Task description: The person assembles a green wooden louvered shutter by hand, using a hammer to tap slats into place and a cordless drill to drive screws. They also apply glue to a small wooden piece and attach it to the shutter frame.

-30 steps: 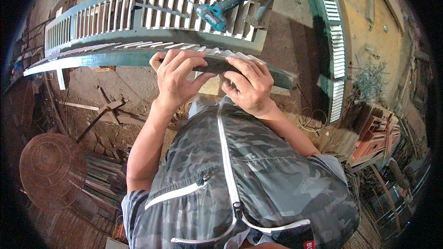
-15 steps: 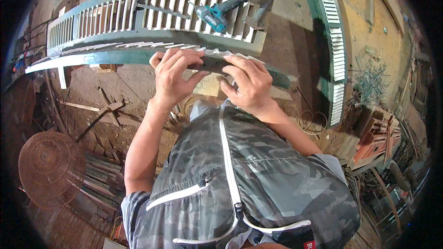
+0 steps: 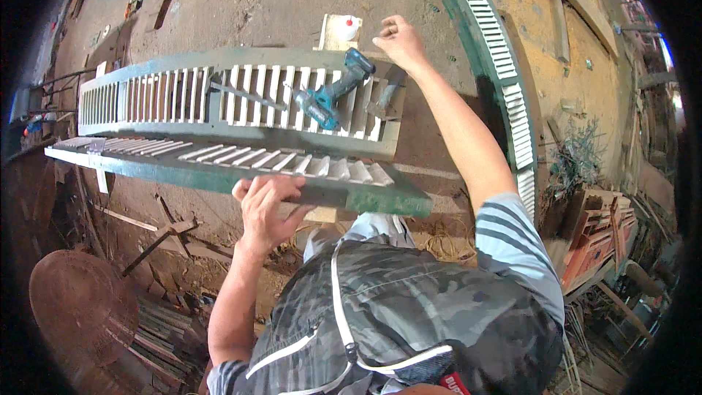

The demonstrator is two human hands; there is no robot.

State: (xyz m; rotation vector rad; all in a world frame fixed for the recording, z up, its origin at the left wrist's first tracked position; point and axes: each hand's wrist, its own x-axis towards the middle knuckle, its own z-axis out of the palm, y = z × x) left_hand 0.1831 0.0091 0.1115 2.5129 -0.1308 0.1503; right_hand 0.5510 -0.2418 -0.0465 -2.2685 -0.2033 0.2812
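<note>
While the person leans over the work, lines follow.
Left hand: fingers curled over the near shutter's green rail, gripping it.
Right hand: stretched far forward, loosely spread, holding nothing, just beside a white bottle.
Drill: teal, lying on the far shutter.
Near shutter: lying crosswise before the torso.

floor: dusty concrete | on it: green louvred shutter, wood scraps, round rusty disc
</note>
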